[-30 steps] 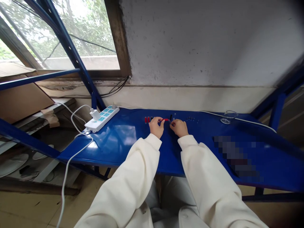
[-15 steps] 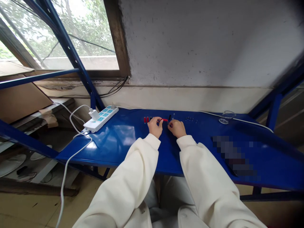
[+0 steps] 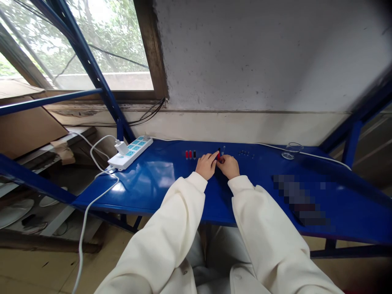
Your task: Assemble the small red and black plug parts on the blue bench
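A small red tube point(image 3: 218, 156) stands roughly upright between my hands, just above the blue table. My right hand point(image 3: 229, 166) pinches it low down with bent fingers. From the other side, my left hand point(image 3: 206, 165) stretches its fingers towards the tube's upper end, with the index fingertip at or touching it. Two small red tubes point(image 3: 188, 154) and a black one point(image 3: 194, 154), all with clear ends, are lined up left of my hands. Just beyond my fingers are a small black piece point(image 3: 219, 150) and a clear tube point(image 3: 223, 150).
Several tiny clear pieces point(image 3: 245, 153) lie right of my hands. Further right are a clear glass cup point(image 3: 288, 155) and a blurred-out dark object point(image 3: 301, 200). A white power strip point(image 3: 131, 153) with a plug and cable sits at left on the blue table point(image 3: 141, 192).
The red tube has turned from lying sideways in my left hand to upright at my right fingers. My left fingers have straightened, and the hand has moved slightly right, uncovering the black tube.
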A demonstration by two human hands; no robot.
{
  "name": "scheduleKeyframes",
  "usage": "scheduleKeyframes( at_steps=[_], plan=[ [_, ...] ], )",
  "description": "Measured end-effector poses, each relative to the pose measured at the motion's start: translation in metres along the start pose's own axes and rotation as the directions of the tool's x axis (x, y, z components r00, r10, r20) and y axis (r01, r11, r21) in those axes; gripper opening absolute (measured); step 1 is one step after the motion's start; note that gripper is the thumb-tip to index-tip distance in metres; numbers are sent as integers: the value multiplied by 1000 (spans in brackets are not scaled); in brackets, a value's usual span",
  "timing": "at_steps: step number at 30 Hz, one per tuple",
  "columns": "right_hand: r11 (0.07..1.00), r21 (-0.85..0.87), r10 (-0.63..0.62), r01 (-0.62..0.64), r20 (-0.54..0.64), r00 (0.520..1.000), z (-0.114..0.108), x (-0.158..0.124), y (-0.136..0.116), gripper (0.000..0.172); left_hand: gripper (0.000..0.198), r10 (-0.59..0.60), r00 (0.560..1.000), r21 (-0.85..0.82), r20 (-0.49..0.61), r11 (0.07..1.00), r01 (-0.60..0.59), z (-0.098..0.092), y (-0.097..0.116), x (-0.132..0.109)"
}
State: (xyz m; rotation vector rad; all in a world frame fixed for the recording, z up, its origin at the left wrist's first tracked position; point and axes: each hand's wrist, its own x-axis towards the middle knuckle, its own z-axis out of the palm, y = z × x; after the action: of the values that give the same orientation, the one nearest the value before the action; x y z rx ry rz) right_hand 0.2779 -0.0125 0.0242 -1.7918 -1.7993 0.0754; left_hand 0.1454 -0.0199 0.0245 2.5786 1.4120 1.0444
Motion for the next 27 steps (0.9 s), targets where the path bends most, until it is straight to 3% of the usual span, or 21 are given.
scheduleKeyframes(
  at_steps=[3,7,12,15,23,27],
  plan=[
    [999,43,3,-2,-16,1000,0,0,0,15,37,-4,998,-73,-69,997,-1,1,0,1],
    [993,76,-85,89,-60,995,-2,-2,-2,17,26,-63,978,-210,-198,977,20,1,2,2],
    [986,75,-147,152,-70,987,-4,-3,-6,17,15,-197,945,-313,-261,943,110,0,2,5],
    [984,67,-164,168,-62,985,-4,-3,-7,16,15,-217,931,-332,-292,936,115,0,2,5],
    [984,6,-175,176,-43,984,1,-3,-4,16,10,-230,944,-290,-236,944,157,1,2,5],
    [983,-36,-181,180,-31,983,1,-3,-3,16,9,-214,959,-192,-186,965,178,-1,4,6]
  ],
)
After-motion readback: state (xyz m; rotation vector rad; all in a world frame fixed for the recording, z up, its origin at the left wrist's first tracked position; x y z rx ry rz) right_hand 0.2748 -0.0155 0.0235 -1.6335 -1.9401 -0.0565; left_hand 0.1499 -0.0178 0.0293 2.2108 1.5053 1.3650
